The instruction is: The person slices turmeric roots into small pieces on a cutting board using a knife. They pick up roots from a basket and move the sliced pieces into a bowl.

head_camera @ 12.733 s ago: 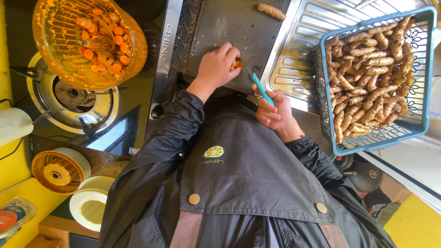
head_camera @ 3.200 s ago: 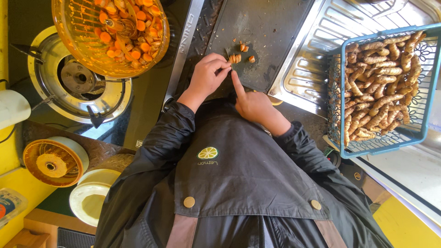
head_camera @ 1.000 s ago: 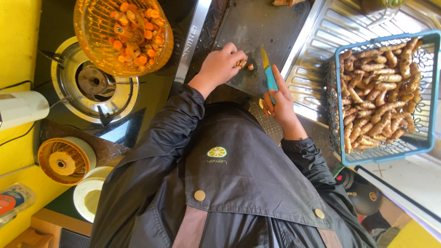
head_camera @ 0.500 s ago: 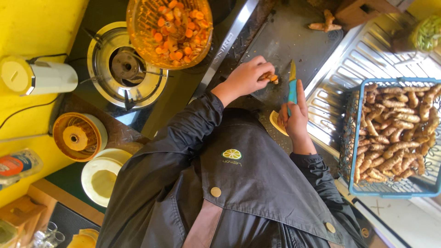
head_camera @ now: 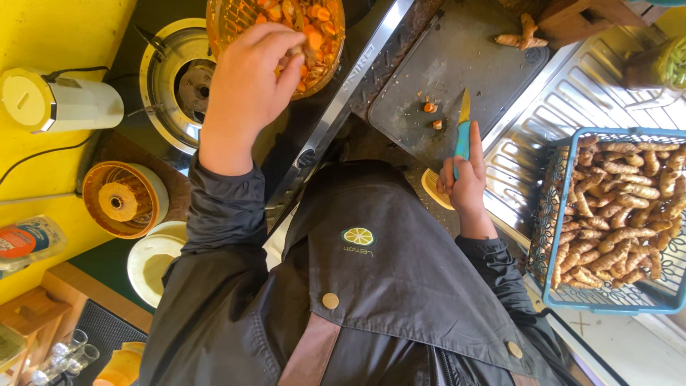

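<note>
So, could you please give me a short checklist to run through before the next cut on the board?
1. Left hand clear of the blade: ok, it is over the orange bowl, away from the board.
2. Knife under control: ok, right hand has a grip on its blue handle, blade tip resting on the cutting board.
3. Board free for cutting: ok, only two small cut pieces lie near the blade.
4. More roots within reach: ok, blue basket beside the right hand is full.
5. Left hand emptied: cannot tell, fingers are curled over the bowl.
</note>
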`<state>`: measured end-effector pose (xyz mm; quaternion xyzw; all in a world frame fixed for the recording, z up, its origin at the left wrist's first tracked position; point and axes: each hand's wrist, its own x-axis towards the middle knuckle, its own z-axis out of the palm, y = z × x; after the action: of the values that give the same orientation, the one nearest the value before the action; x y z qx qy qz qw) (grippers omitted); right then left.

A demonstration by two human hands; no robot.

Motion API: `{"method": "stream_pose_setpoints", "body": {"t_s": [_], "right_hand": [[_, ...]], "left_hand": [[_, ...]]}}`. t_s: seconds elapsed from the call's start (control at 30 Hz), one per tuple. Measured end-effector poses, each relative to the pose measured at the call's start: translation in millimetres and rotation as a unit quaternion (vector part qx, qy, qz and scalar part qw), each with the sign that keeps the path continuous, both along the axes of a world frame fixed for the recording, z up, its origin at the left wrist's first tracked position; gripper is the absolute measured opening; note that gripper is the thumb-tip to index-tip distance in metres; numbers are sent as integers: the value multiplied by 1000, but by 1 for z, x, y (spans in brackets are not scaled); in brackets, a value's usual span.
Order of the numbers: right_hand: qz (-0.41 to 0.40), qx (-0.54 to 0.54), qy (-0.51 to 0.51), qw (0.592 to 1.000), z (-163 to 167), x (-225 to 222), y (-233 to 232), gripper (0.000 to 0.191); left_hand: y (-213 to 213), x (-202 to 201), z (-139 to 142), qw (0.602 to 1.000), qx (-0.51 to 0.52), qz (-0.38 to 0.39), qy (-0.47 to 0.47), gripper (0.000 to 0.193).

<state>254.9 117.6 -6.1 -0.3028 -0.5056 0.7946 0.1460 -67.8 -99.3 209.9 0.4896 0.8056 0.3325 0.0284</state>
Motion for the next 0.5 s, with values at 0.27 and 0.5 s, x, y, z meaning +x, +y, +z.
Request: {"method": "stream_pose_setpoints", "body": {"t_s": [0.27,0.5], "right_hand": [[-13,63,-10,998,-6,-7,-13,84],[-26,112,-17,993,3,-8,-26,84]], "left_hand": [[17,51,-34,985,44,-102,-133,20],[122,78,-150,975,-59,-213,-31,72]]}}
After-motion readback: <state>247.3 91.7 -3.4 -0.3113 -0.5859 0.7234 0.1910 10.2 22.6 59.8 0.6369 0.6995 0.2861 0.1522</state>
